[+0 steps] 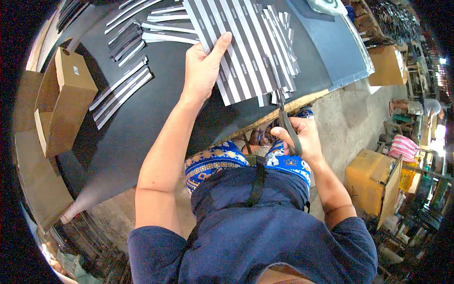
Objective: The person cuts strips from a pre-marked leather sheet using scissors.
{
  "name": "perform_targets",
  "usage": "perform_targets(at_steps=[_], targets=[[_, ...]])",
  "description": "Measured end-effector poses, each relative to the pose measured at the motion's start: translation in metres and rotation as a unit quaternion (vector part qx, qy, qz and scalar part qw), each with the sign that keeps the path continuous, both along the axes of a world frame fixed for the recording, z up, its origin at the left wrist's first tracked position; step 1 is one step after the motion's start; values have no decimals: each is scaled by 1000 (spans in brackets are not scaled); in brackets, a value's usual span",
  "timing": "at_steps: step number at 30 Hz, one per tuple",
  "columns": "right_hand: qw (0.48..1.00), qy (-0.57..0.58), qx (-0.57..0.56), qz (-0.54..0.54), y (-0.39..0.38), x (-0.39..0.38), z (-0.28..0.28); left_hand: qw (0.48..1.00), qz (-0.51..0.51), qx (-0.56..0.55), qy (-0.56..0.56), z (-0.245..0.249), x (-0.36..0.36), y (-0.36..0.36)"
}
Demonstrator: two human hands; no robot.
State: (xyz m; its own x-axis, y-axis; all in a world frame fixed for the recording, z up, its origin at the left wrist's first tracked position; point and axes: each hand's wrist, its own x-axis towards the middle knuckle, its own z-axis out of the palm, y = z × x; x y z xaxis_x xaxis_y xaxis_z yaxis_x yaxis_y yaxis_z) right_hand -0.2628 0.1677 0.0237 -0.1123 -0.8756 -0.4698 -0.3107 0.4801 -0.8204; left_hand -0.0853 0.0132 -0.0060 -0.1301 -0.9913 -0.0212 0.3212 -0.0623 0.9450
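My left hand grips a black-and-white striped sheet by its left edge, thumb on top. Small printed lettering repeats along the dark stripes. A pair of scissors sits in my right hand, with fingers wrapped around the handles. Its blades point away from me and lie at the lower right edge of the sheet. Cut striped strips lie fanned out beside and partly under the sheet. More loose strips lie on the dark table to the left of my left hand.
An open cardboard box stands on the table's left side. A blue-grey sheet covers the far right of the table. Beyond the wooden edge, cardboard boxes stand on the concrete floor. Another person appears at far right.
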Motion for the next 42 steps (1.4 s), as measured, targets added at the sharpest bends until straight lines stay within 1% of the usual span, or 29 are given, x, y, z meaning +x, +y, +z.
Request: perform_targets(at_steps=[5,14,19,24,26,28,30,35,42], targets=[[1000,-5,12,-12,-1,2,5,1000,-1,4,19,-1,-1,-1],[1000,-11,6,21,-5,-2,0,999,-1,7,36,-2,-1,-3],[999,-22,-8,24,-13,-3,-1,999,-41,19,17,4,-2,2],[999,-25,-22,29,-22,-3,3,998,-52,27,19,8,-6,9],[999,-26,-21,34,-26,-5,2,998,-63,12,-10,13,-7,12],[997,-45,-50,23,-28,-6,-4,998,-65,6,-6,10,-7,11],[997,-53,-52,14,-29,-5,-1,996,-84,12,-8,10,-5,11],[996,-71,-50,6,-32,-6,-2,998,-69,0,2,12,-8,13],[997,-43,-61,20,-33,-9,-4,998,-56,-6,19,10,-8,12]])
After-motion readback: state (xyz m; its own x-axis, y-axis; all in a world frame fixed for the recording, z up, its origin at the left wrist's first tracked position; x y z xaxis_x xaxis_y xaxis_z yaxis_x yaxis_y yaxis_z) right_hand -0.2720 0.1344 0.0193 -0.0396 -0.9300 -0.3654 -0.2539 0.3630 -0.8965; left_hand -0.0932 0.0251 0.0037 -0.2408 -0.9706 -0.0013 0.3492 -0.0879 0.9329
